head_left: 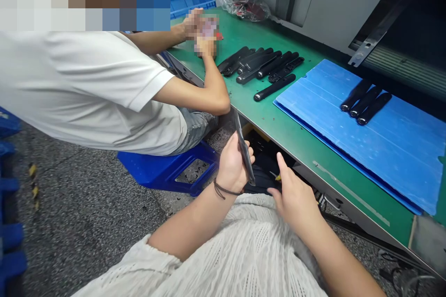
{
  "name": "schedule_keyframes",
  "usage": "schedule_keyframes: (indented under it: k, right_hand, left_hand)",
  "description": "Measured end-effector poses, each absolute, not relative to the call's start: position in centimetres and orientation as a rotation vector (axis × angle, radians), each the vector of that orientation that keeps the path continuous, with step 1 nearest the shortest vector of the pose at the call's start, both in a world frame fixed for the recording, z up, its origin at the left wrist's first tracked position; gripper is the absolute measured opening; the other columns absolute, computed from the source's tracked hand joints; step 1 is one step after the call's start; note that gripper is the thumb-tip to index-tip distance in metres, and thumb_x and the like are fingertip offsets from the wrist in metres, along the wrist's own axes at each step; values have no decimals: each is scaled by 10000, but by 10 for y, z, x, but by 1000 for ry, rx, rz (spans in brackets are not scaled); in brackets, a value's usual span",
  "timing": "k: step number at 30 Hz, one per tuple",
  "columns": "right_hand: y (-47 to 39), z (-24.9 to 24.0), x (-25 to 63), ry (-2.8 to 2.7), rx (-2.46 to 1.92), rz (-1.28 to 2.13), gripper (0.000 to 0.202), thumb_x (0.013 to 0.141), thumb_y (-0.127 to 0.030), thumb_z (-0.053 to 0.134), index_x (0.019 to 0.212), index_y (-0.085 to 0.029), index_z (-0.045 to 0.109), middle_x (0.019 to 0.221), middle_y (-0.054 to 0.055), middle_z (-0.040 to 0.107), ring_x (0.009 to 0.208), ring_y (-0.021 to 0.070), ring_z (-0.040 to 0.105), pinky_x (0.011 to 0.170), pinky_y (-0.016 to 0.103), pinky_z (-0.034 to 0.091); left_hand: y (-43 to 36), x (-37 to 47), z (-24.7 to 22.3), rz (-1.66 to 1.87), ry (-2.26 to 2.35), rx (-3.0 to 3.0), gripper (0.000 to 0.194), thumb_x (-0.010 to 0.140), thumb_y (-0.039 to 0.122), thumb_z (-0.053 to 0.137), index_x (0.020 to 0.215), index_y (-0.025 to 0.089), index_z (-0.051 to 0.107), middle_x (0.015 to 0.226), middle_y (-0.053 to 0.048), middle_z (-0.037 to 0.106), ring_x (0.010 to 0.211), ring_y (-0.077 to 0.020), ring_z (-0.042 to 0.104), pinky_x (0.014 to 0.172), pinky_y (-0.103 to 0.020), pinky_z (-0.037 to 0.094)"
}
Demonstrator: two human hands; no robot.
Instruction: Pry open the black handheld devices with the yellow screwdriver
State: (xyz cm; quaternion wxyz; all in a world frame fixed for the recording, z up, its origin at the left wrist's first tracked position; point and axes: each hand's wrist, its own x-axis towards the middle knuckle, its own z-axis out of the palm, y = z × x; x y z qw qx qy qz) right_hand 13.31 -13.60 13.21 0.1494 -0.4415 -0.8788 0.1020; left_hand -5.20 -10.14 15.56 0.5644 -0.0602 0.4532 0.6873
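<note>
My left hand [233, 160] is closed around a long, thin, dark plastic casing [244, 151], held tilted above my lap in front of the table edge. My right hand [294, 192] is apart from it, with its index finger and thumb spread and nothing visible in it. Several similar black casings [258, 62] lie in a loose group on the green table [244, 97]. Three more black casings [365, 102] rest side by side on a blue plastic sheet [331, 88].
A co-worker in a white shirt [87, 88] sits on a blue stool [167, 167] at my left, hands over the table. A blue crate [193, 2] and a clear plastic bag [245, 7] stand at the back. A metal bracket [369, 48] juts over the table.
</note>
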Motion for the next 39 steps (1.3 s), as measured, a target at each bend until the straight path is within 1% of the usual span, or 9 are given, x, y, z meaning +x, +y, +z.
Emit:
schedule_keyframes:
  k: [3,6,9,12,15,18,22,28,39]
  right_hand:
    - [-144,140,119,-2300,-1020,732,506,941,-369,731,1380,-188,556,972,50,657,768,154,597,633,279,456]
    - [-151,146,110,-2095,-894,809,100,977,-263,671,985,-181,614,795,2,582,681,108,531,618,251,415]
    - [-152,152,112,-1934,-935,836,110,966,-199,658,895,-179,577,736,-21,523,619,81,475,576,224,381]
    - [-154,162,120,-1914,-970,959,182,956,-234,694,848,-183,556,700,-35,497,590,74,440,536,212,345]
    - [-157,171,128,-1932,-934,1067,193,959,-281,714,870,-191,568,701,-39,512,593,79,438,541,219,345]
    - [-156,178,141,-2048,-901,978,137,1017,-236,617,1146,-197,593,846,4,579,724,119,508,652,255,405]
    - [-145,187,161,-2369,-753,618,146,1057,-191,455,1144,-153,565,848,38,514,765,161,409,682,311,317]
    - [-133,191,156,-2580,-788,570,664,918,-829,518,847,-169,521,753,-1,475,688,141,333,629,320,214]
    - [-130,187,145,-2536,-750,147,562,1042,-635,474,715,-179,435,678,1,399,675,156,274,616,324,166]
  left_hand:
    - [-103,-45,145,1612,1059,-170,172,1058,324,491,952,190,473,674,50,447,456,-58,388,420,-169,290]
    - [-108,-40,127,1522,1112,-45,205,1061,360,468,1113,169,520,797,-3,565,548,-84,514,507,-202,431]
    - [-121,-43,107,1522,1487,418,422,967,336,631,1333,179,494,1243,-139,635,1009,-196,683,828,-323,574]
    - [-138,-48,102,1736,1686,1277,449,986,371,593,1393,190,540,1428,-168,566,1356,-276,543,1132,-460,448]
    - [-145,-51,111,1633,1184,1918,379,1070,400,365,957,172,646,944,-113,686,924,-221,649,918,-409,499]
    - [-140,-51,119,1541,996,1993,425,1072,296,301,698,184,469,602,-22,499,558,-136,419,640,-321,355]
    - [-130,-53,122,1505,905,2048,377,1043,262,333,695,185,453,590,-11,455,545,-134,380,619,-328,303]
    - [-126,-48,130,1444,747,2102,280,996,204,368,725,190,440,600,-7,420,561,-145,344,614,-345,269]
    - [-131,-44,127,1511,917,1994,312,1008,192,369,706,181,450,601,-6,454,554,-129,352,622,-329,276]
